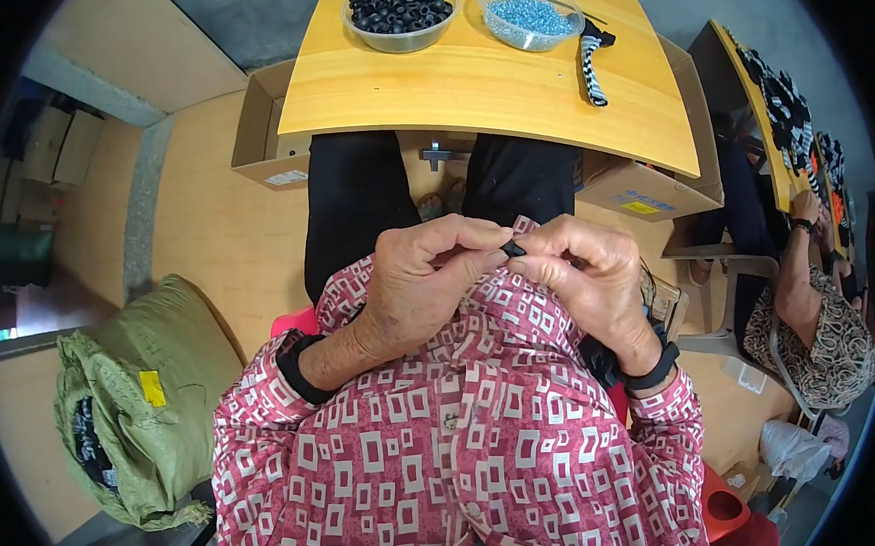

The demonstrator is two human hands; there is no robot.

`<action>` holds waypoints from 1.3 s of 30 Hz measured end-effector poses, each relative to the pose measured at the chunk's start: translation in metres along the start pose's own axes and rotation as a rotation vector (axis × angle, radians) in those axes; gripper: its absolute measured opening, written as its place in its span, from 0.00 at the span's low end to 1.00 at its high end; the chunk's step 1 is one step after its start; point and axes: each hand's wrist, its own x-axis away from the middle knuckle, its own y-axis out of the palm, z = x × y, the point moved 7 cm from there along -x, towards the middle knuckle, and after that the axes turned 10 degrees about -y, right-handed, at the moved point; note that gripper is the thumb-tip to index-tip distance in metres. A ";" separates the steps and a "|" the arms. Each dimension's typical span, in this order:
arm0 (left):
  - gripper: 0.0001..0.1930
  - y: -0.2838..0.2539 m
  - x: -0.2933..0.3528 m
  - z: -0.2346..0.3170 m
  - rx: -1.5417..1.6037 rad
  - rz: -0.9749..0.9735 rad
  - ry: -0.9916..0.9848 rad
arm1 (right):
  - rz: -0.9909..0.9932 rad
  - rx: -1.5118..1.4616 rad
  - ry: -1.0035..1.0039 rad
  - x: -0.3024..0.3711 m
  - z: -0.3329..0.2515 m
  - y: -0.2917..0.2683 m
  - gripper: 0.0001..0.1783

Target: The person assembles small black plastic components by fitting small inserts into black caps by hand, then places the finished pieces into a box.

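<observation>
Above my lap, both hands meet at the fingertips on a small black piece (514,249). My left hand (436,273) pinches it from one side between thumb and forefinger. From the other side, my right hand (584,271) pinches it the same way. Fingers cover much of the piece, so its exact kind does not show. On the yellow table (479,96) ahead stand a clear bowl of black ring-shaped pieces (402,9) and a clear tub of light blue beads (531,17). A black-and-white striped fabric strip (593,71) lies right of the tub.
Cardboard boxes (267,134) stand under the table on both sides. A green woven sack (155,402) leans at my left. To the right, another person (811,325) sits at a second table with striped pieces (792,111). A red stool (723,514) is near my right side.
</observation>
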 end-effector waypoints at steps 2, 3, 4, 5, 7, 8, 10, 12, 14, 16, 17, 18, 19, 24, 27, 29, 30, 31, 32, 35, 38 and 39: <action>0.08 -0.001 -0.001 0.001 -0.017 0.020 0.018 | -0.010 -0.087 0.125 0.003 0.012 0.001 0.06; 0.08 -0.001 -0.002 -0.001 -0.027 0.021 -0.010 | -0.006 -0.089 0.123 0.003 0.013 0.001 0.06; 0.08 -0.001 -0.002 -0.003 -0.036 0.023 -0.038 | -0.022 0.000 -0.001 0.000 0.007 0.001 0.06; 0.08 0.000 -0.001 -0.004 -0.039 0.022 -0.040 | -0.041 0.087 -0.124 0.000 0.000 0.002 0.06; 0.08 0.000 0.000 -0.005 -0.034 0.035 -0.048 | -0.030 0.096 -0.159 0.003 0.000 0.002 0.06; 0.08 0.001 0.000 -0.005 -0.036 0.033 -0.049 | -0.020 0.108 -0.193 0.005 -0.003 0.002 0.06; 0.08 0.004 0.001 -0.004 -0.034 0.028 -0.059 | -0.040 0.116 -0.184 0.006 -0.002 0.000 0.06; 0.08 0.003 0.000 -0.010 -0.051 0.024 -0.085 | -0.063 0.125 -0.171 0.001 0.004 -0.002 0.06; 0.08 0.003 0.000 -0.013 -0.070 0.021 -0.109 | -0.148 -0.095 0.028 -0.001 0.026 0.000 0.06; 0.08 0.007 0.000 -0.011 -0.148 -0.026 -0.098 | -0.206 -0.171 0.057 0.001 0.035 -0.001 0.06; 0.08 0.007 0.001 -0.010 -0.149 -0.025 -0.101 | -0.269 -0.247 0.087 0.004 0.038 0.002 0.06; 0.08 0.008 0.001 -0.009 -0.171 -0.037 -0.096 | -0.276 -0.220 0.102 0.005 0.038 0.003 0.06; 0.08 0.009 0.002 -0.008 -0.192 -0.048 -0.091 | -0.278 -0.222 0.103 0.007 0.036 0.006 0.06; 0.07 0.006 0.002 -0.009 -0.173 -0.033 -0.102 | -0.197 -0.057 -0.026 0.006 0.026 0.004 0.07; 0.08 0.004 0.001 -0.007 -0.199 -0.082 -0.114 | -0.276 -0.001 -0.192 -0.003 0.018 0.005 0.08; 0.09 0.004 0.000 -0.005 -0.230 -0.119 -0.114 | -0.338 0.001 -0.235 -0.010 0.014 0.004 0.08; 0.14 0.004 0.000 -0.008 -0.167 -0.140 -0.154 | -0.398 0.003 -0.279 -0.011 0.009 0.007 0.09; 0.19 0.005 0.000 -0.010 -0.103 -0.160 -0.194 | -0.404 0.001 -0.279 -0.012 0.006 0.007 0.09; 0.19 0.002 -0.001 -0.007 -0.100 -0.158 -0.197 | -0.400 0.008 -0.262 -0.014 0.005 0.008 0.10; 0.28 0.002 -0.004 -0.005 -0.158 -0.255 -0.293 | -0.419 0.034 -0.309 -0.013 0.003 0.011 0.17; 0.34 0.004 -0.006 0.002 -0.188 -0.310 -0.213 | -0.402 0.090 -0.498 -0.005 -0.002 0.015 0.22; 0.35 0.004 -0.006 -0.001 -0.151 -0.346 -0.283 | -0.407 0.087 -0.497 -0.004 -0.004 0.016 0.22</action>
